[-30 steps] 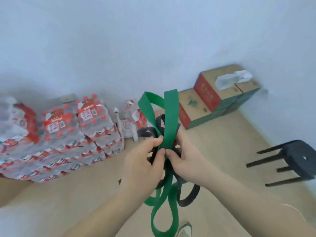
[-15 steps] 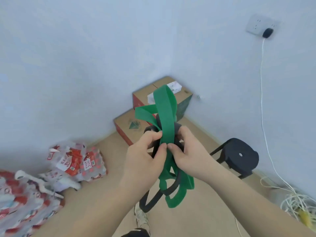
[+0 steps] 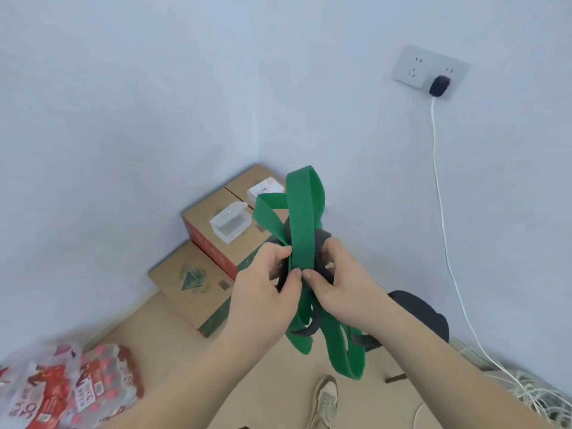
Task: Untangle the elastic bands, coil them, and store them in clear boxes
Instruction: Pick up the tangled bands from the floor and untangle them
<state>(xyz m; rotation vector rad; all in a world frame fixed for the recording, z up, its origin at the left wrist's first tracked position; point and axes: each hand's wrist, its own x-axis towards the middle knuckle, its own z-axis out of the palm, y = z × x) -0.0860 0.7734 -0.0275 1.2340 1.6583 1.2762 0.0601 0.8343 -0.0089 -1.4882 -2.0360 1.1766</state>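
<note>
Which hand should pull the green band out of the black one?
Probably the left hand: its fingertips pinch the green band, right by its loose folded loop. The right hand has fingers curled round the black band, so it could hold that one still.

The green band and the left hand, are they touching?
Touching. The head view shows the left hand pinching the green band, its thumb pressed flat on the strap.
</note>
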